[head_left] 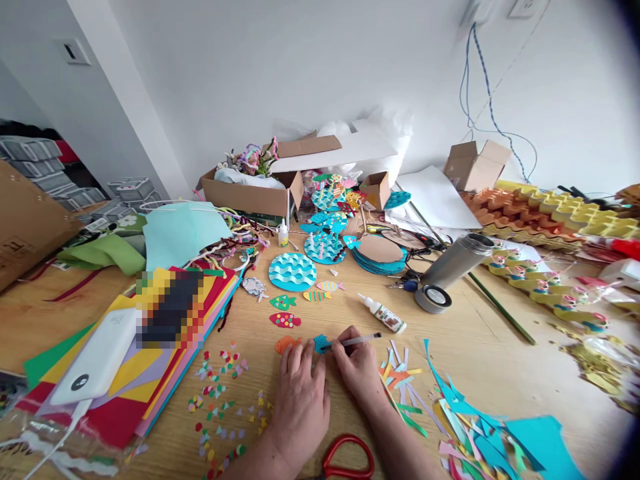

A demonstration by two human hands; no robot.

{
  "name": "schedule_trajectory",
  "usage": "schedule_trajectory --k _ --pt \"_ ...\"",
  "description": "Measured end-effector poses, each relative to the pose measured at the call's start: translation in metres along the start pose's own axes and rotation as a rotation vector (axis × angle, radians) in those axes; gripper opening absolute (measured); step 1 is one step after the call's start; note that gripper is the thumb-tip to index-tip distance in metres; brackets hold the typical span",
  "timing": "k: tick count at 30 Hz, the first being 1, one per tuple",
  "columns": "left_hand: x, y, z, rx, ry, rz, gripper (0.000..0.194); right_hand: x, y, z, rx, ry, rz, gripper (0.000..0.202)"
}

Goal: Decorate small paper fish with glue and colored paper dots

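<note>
In the head view, my right hand (361, 365) is closed around a pen (364, 339), its tip down at a small blue paper fish (321, 343). My left hand (301, 400) lies flat with its fingers stretched out, the fingertips at the edge of the blue fish and beside an orange paper fish (286, 344) that they partly cover. A red fish with dots (285, 320), a green fish (283, 302) and two striped fish lie beyond. Behind them is a blue disc with wavy strips (293, 271). Red-handled scissors (349, 456) lie between my forearms.
A glue bottle (384, 313) lies right of the fish. Left are confetti bits (215, 393), coloured sheets (120, 427) and a white power bank (97, 357). Right are paper scraps (480, 427), a metal flask (457, 260) with its lid (433, 299), and egg cartons (530, 213).
</note>
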State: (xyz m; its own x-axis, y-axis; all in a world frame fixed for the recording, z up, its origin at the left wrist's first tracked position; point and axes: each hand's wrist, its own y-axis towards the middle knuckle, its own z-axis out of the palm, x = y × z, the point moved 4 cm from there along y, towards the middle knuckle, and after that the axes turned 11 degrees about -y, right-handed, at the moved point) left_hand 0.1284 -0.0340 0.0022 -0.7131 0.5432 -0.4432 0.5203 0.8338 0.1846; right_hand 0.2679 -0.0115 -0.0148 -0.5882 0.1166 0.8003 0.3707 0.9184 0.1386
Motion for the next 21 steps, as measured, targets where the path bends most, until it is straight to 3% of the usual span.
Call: schedule_trajectory --k 21 --pt "0.0001 -0.0001 0.0012 -0.011 -0.005 0.003 0.05 0.0001 -0.0002 0.0005 0.011 0.013 0.001 0.016"
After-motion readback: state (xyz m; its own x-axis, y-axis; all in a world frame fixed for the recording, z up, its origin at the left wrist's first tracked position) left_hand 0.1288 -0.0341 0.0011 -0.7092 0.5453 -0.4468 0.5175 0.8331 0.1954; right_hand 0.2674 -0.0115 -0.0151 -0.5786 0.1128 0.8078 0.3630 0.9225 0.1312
